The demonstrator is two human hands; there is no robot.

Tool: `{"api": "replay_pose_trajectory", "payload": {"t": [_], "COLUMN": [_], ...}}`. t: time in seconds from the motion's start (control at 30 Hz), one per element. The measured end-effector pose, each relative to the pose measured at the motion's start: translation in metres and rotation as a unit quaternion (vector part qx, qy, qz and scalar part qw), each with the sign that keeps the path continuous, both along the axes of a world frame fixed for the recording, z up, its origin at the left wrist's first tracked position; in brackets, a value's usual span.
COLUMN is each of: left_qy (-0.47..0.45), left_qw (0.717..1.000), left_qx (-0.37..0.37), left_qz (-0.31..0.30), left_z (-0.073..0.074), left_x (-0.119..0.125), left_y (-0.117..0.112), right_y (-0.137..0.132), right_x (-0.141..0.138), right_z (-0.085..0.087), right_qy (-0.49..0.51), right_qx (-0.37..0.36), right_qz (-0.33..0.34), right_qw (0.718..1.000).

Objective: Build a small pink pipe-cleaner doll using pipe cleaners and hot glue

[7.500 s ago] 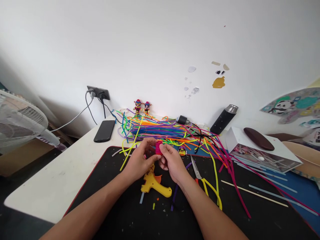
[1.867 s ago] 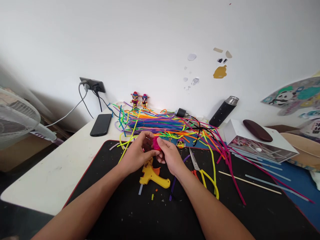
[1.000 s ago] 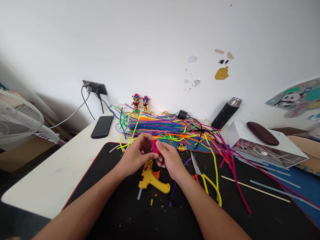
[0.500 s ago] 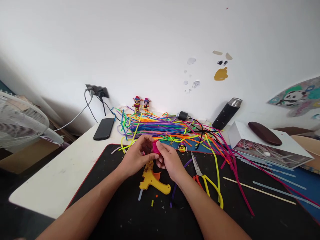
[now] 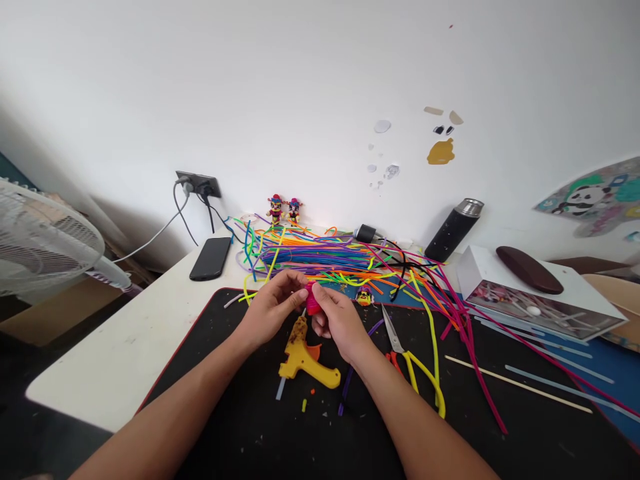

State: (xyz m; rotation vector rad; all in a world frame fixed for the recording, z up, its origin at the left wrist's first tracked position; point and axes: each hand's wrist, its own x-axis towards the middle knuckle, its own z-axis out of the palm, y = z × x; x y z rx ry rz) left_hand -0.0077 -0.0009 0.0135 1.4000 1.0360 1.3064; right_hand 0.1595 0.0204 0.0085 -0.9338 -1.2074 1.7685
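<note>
Between my two hands is a small bright-pink ribbed piece [image 5: 313,301], rounded like a tight coil; its exact kind is unclear. My left hand [image 5: 275,303] pinches its left side with thumb and fingers. From the right, my right hand [image 5: 339,320] grips it, thumb on top and fingers curled beneath. Just below lies a yellow hot glue gun [image 5: 311,363], its stained nozzle pointing up toward the hands and a glue stick out of its back end. Scissors [image 5: 407,357] with yellow and orange handles rest right of my right hand. A small decorated head [image 5: 365,295] sits behind it.
A heap of coloured pipe cleaners [image 5: 320,257] spreads along the wall behind the black mat [image 5: 200,373]. Two small figures [image 5: 285,210], a phone [image 5: 211,259], a black flask [image 5: 455,230] and a white drawer box [image 5: 540,290] stand around. A fan [image 5: 47,240] is at left.
My left thumb has lifted higher onto the pink piece, and more of the piece and the glue gun's nozzle now shows. The view has shifted slightly.
</note>
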Motion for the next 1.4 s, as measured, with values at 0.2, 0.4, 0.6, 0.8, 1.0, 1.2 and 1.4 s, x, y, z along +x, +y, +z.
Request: {"api": "replay_pose_trajectory", "payload": {"t": [0.2, 0.4, 0.6, 0.8, 1.0, 1.2, 1.4], "left_qy": [0.008, 0.005, 0.027, 0.061, 0.010, -0.035, -0.090], "left_qw": [1.000, 1.000, 0.999, 0.997, 0.999, 0.999, 0.995], "left_qx": [0.000, -0.005, 0.011, 0.037, 0.006, -0.018, -0.051], "left_qz": [0.026, 0.023, 0.031, 0.040, 0.049, 0.026, 0.013], "left_z": [0.0002, 0.0031, 0.0031, 0.0004, -0.0006, 0.0010, 0.0001], "left_x": [-0.0027, -0.0043, -0.0041, -0.0021, 0.0012, 0.0012, 0.0004], "left_y": [0.0018, 0.0025, 0.0026, 0.0013, 0.0022, 0.0034, 0.0037], "right_y": [-0.0009, -0.0024, -0.0043, -0.0045, -0.0029, -0.0040, -0.0066], "right_x": [0.0003, 0.0004, -0.0008, -0.0011, 0.0001, 0.0001, -0.0018], "right_z": [-0.0021, -0.0043, -0.0014, -0.0013, -0.0048, -0.0020, 0.0008], "right_qy": [-0.014, -0.019, -0.023, -0.024, -0.015, -0.018, -0.025], "right_qx": [0.010, 0.020, 0.016, 0.011, 0.018, 0.015, 0.018], "right_qz": [0.010, 0.017, 0.018, 0.010, 0.008, 0.008, 0.009], "right_qw": [1.000, 0.999, 0.999, 1.000, 1.000, 1.000, 0.999]}}
